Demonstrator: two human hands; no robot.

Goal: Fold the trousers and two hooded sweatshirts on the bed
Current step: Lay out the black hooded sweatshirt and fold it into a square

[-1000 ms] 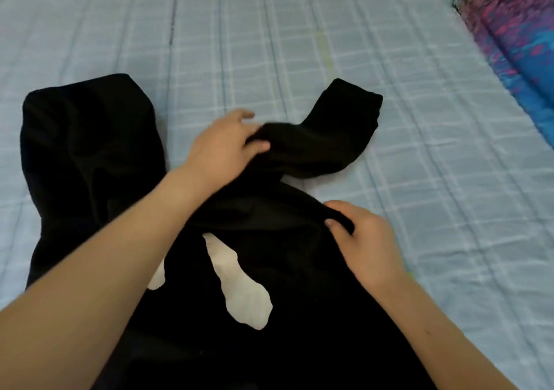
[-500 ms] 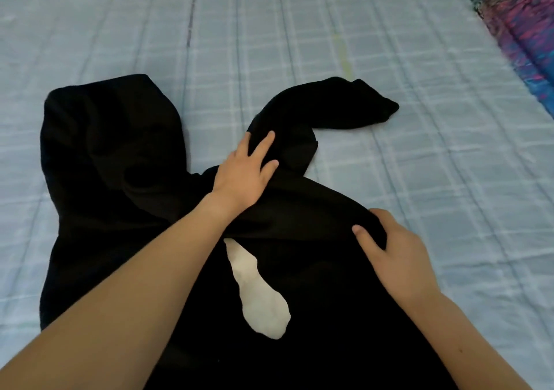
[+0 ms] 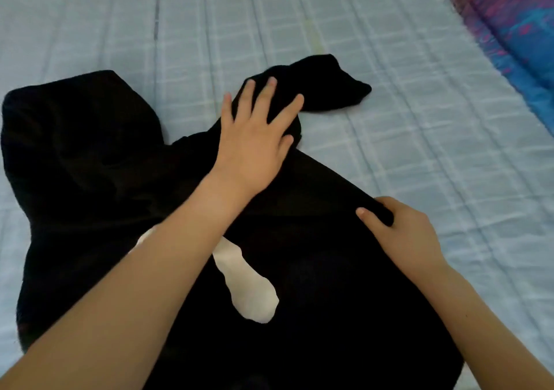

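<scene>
Garment: black hooded sweatshirt (image 3: 329,269) lies spread on the bed (image 3: 419,120), front up, white print (image 3: 248,290) showing on the chest.
Hood: hood (image 3: 75,138) lies out to the left, rumpled, not tucked in.
Sleeve: sleeve (image 3: 323,87) runs up and to the right off the body, bunched, cuff end resting on the sheet.
Left hand: left hand (image 3: 254,138) lies flat on the sleeve where it meets the shoulder, fingers straight and spread, pressing the cloth down.
Right hand: right hand (image 3: 401,239) pinches the right edge of the body, thumb on top, fingers curled under the cloth.
Other items: trousers and second sweatshirt not in view; cannot tell their state.
Bedside: patterned pink and blue fabric (image 3: 515,30) at the far right edge, well apart from the garment.
Progress: early, by my reading. No crease is made in this garment yet; the work is at laying out and flattening.
Left to do: bring the sleeves in, fold the hood down, fold the body, then whatever of the other garments is unfolded.
</scene>
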